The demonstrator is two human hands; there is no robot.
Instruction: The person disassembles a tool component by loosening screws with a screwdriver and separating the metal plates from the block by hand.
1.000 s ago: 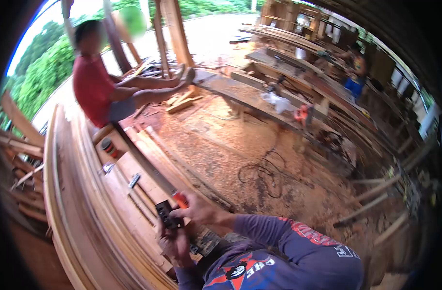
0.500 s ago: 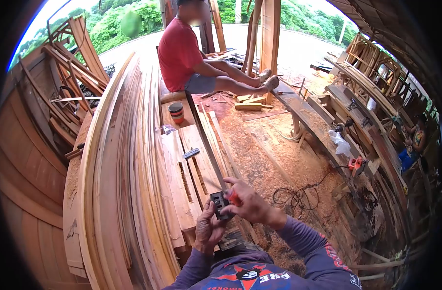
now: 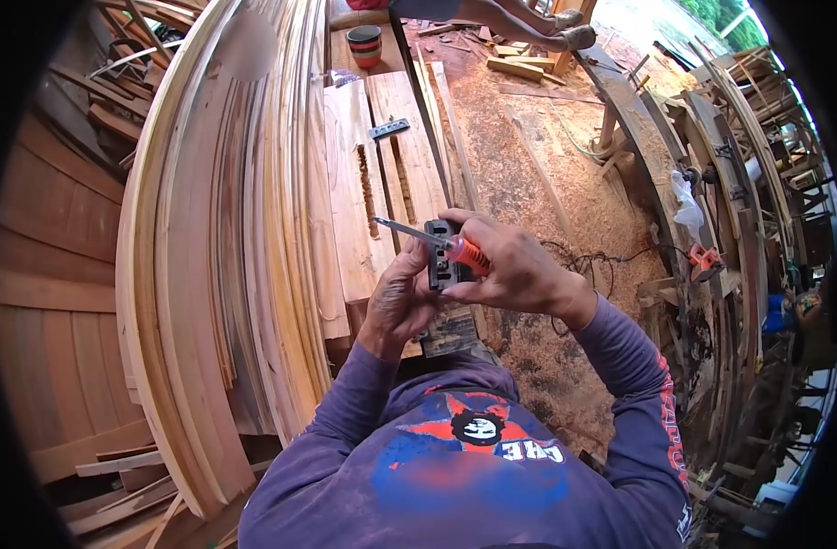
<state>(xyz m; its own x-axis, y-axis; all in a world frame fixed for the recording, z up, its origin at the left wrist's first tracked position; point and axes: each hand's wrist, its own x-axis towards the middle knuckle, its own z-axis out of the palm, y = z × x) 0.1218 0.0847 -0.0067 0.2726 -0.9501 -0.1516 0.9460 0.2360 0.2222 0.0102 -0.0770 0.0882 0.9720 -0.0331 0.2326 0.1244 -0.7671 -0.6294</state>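
Observation:
Between my two hands is a dark metal block with slots along its face (image 3: 440, 254). My left hand (image 3: 402, 297) is closed around its left side, with the thumb at the upper edge. A screwdriver (image 3: 416, 232) with a clear red-orange handle is gripped in my right hand (image 3: 519, 265). Its shaft crosses in front of the block and points to the upper left. My right fingers also touch the block at top and bottom. Beyond my hands, a grey metal strip with holes (image 3: 388, 129) lies across two pale boards (image 3: 409, 102) with rough slots cut in them.
Long stacked planks (image 3: 286, 229) run along my left. A striped bucket (image 3: 364, 48) stands beyond the boards. Sawdust covers the floor at right, with a black cord (image 3: 610, 259) on it. An orange power tool (image 3: 706, 263) rests on the right bench. A seated person's legs (image 3: 519, 20) show at the top.
My view has tilted down and shifted. The screwdriver has swung across the block's face, its shaft now pointing up and left. Both hands still hold the block.

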